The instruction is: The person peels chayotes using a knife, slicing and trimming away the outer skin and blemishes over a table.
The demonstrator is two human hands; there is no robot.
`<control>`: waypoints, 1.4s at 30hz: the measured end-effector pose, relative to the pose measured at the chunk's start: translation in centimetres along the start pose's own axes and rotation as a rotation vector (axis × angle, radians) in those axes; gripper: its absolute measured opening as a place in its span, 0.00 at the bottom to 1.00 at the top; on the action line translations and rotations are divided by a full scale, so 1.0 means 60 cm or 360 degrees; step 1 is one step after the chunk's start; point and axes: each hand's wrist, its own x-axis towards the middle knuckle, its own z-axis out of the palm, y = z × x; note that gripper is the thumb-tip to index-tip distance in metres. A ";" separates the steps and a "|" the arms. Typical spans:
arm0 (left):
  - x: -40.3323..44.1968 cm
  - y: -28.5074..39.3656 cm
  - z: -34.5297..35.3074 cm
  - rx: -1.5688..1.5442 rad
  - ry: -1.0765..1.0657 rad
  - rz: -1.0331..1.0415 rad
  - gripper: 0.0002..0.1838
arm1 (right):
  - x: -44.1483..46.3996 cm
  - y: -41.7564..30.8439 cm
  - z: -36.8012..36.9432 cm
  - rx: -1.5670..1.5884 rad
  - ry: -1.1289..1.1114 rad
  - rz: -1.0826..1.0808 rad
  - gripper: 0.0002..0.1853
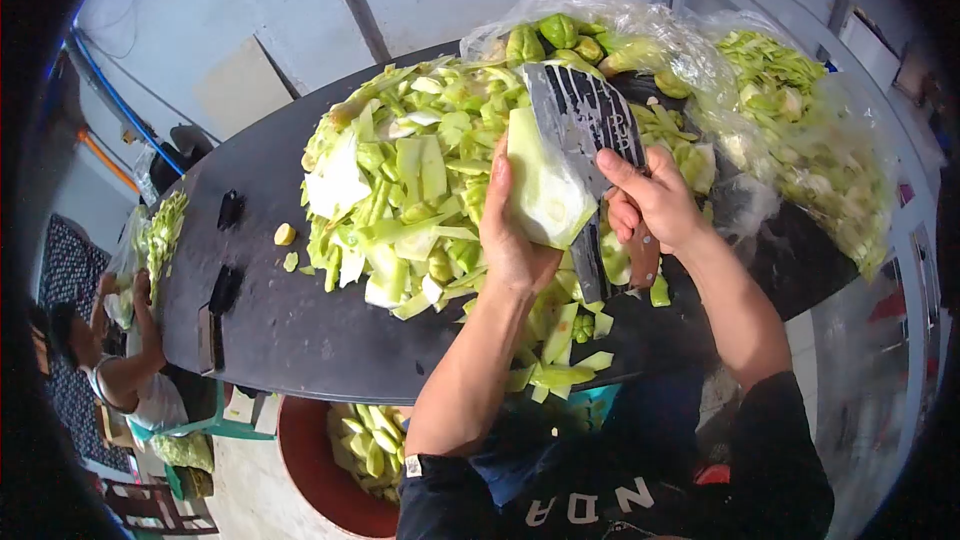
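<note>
My left hand point(505, 230) is closed around a large pale green chayote piece point(540, 180) with a flat, wet cut face. In my right hand point(655, 202) is a broad cleaver point(590, 115), its brown wooden handle partly hidden by my fingers and the thumb resting against the blade. The dark, wet blade stands beside the chayote piece, overlapping its right edge. Underneath and to the left, a big heap of cut green slices point(415, 175) covers the middle of the table. Several small scraps point(565, 375) lie near the table's front edge, below my hands.
The dark table point(270, 330) bears black objects point(225, 290) on its left side. Whole chayotes point(558, 32) sit in clear plastic at the back; a bag of slices point(775, 90) stands right. A reddish tub point(300, 450) is below. Another person point(125, 370) works at the far left.
</note>
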 end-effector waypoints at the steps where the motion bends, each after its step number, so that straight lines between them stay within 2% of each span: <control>1: 0.003 -0.002 -0.007 -0.0009 -0.0010 -0.0026 0.28 | 0.001 -0.001 0.001 0.0024 -0.0004 0.0015 0.20; 3: 0.004 0.003 -0.012 -0.0015 -0.0019 -0.0057 0.28 | 0.002 -0.001 -0.001 0.0052 -0.0005 0.0030 0.20; 5: 0.001 0.016 -0.011 -0.0006 -0.0079 -0.0281 0.28 | 0.004 0.002 -0.005 0.0050 -0.0050 0.0013 0.19; 11: 0.001 0.024 -0.003 -0.0066 -0.0077 -0.0374 0.30 | 0.001 -0.001 -0.002 0.0046 -0.0034 0.0095 0.19; 18: 0.003 0.025 -0.001 0.0116 -0.0042 -0.0271 0.33 | 0.004 -0.002 0.004 0.0029 -0.0052 0.0090 0.19; 25: 0.009 0.035 -0.013 0.0044 0.0054 -0.0178 0.31 | 0.029 -0.022 0.029 -0.0356 0.0011 -0.0013 0.18; 27: 0.017 0.035 -0.024 -0.0153 0.0042 -0.0201 0.31 | 0.043 -0.034 0.021 -0.0127 -0.0073 0.0284 0.16; 32: 0.034 0.073 -0.046 -0.0217 -0.0027 0.0009 0.34 | 0.045 -0.074 0.016 -0.0010 -0.0063 0.0174 0.15; 34: 0.034 0.082 -0.048 -0.0323 0.0099 0.0354 0.33 | 0.023 -0.069 0.047 -0.0977 0.0213 -0.0256 0.15; 35: 0.031 0.084 -0.042 -0.0392 0.0240 0.0439 0.32 | 0.004 -0.056 0.077 -0.1279 0.0247 -0.0614 0.15; 36: 0.030 0.085 -0.044 -0.0372 0.0255 0.0432 0.32 | -0.017 -0.062 0.112 -0.1585 0.0169 -0.0842 0.13; 37: 0.031 0.087 -0.046 -0.0302 0.0280 0.0615 0.32 | -0.028 -0.046 0.130 -0.1857 0.0088 -0.1184 0.10; 38: 0.030 0.089 -0.047 -0.0233 0.0298 0.0800 0.32 | -0.035 -0.030 0.143 -0.2044 0.0050 -0.1394 0.06; 39: 0.036 0.089 -0.069 -0.0190 0.0127 0.0884 0.31 | -0.040 -0.021 0.154 -0.2128 0.0014 -0.1528 0.05; 40: 0.040 0.091 -0.082 -0.0177 0.0121 0.0881 0.31 | -0.042 -0.014 0.161 -0.2218 -0.0022 -0.1665 0.05; 42: 0.047 0.096 -0.096 -0.0413 -0.0185 0.0954 0.31 | -0.043 -0.002 0.164 -0.2308 -0.0013 -0.1683 0.05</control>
